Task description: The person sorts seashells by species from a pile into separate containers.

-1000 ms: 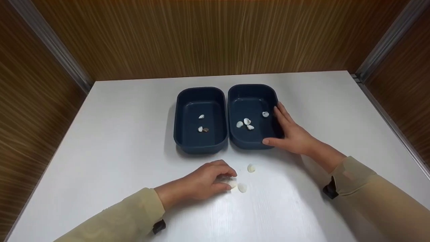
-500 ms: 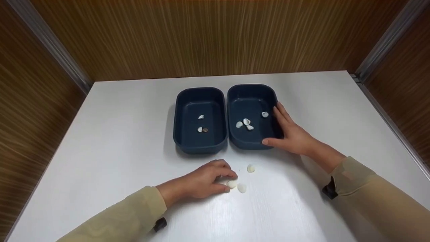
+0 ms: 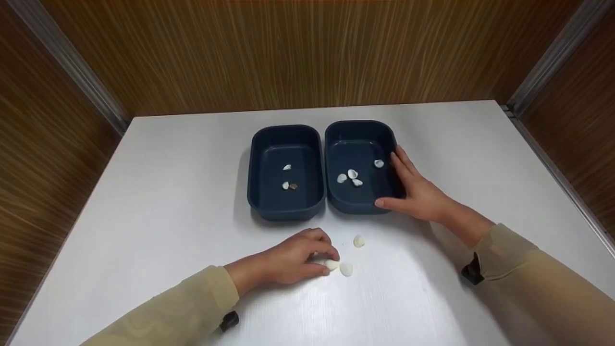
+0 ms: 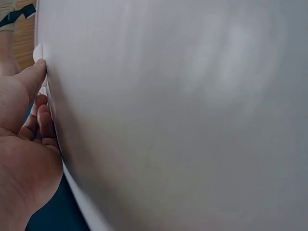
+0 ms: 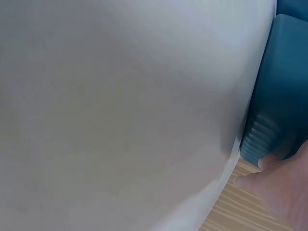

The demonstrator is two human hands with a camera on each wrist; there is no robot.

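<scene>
My left hand [image 3: 298, 257] is low over the white table, its thumb and curled fingers around a pale seashell [image 3: 331, 265]. Right beside that shell lies another pale seashell [image 3: 346, 269], and a third seashell [image 3: 359, 241] sits a little farther back. My right hand [image 3: 420, 194] rests with fairly straight fingers against the right side of the right dark blue bin [image 3: 355, 208], thumb at its front rim. Several white shells [image 3: 352, 174] lie inside that bin. In the right wrist view, the hand [image 5: 284, 185] touches the bin's corner [image 5: 276, 96].
The left dark blue bin [image 3: 287, 215] stands close beside the right one. It contains two white shells [image 3: 287, 167] and a small brown shell [image 3: 293, 186]. Wood-grain panels [image 3: 307, 53] rise behind the table and at both sides.
My left hand's fingers have shifted slightly around the pale shell, which stays at nearly the same spot. The right hand and both bins keep their places.
</scene>
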